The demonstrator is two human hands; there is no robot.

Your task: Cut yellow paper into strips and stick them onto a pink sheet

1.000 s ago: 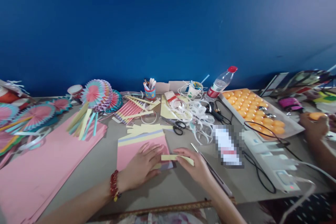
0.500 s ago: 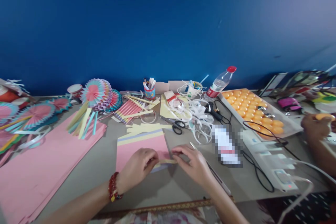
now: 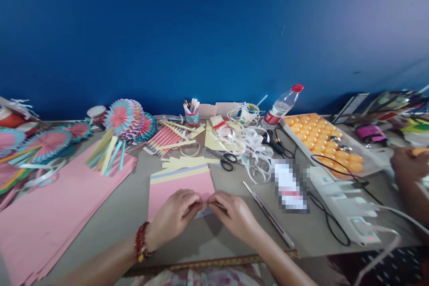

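Note:
My left hand (image 3: 176,217) and my right hand (image 3: 232,216) meet fingertip to fingertip over the near edge of a small stack of pink and yellow paper (image 3: 181,182). Both hands are pinched shut on a narrow yellow paper strip (image 3: 207,204), now almost hidden between the fingers. A red bead bracelet (image 3: 140,242) circles my left wrist. A thin metal ruler or blade (image 3: 268,215) lies just right of my right hand.
A wide stack of pink sheets (image 3: 56,212) lies at left with folded paper fans (image 3: 124,118) behind. Black scissors (image 3: 228,161), white strip curls (image 3: 254,147), a pen cup (image 3: 191,116), a water bottle (image 3: 281,105), a tray of orange balls (image 3: 326,143), a power strip (image 3: 348,205). Another person's hand (image 3: 410,165) at right.
My left hand rose from lying flat on the paper and closed into a pinch. My right hand moved left, and the yellow strip, earlier stretched out, is gathered between both hands.

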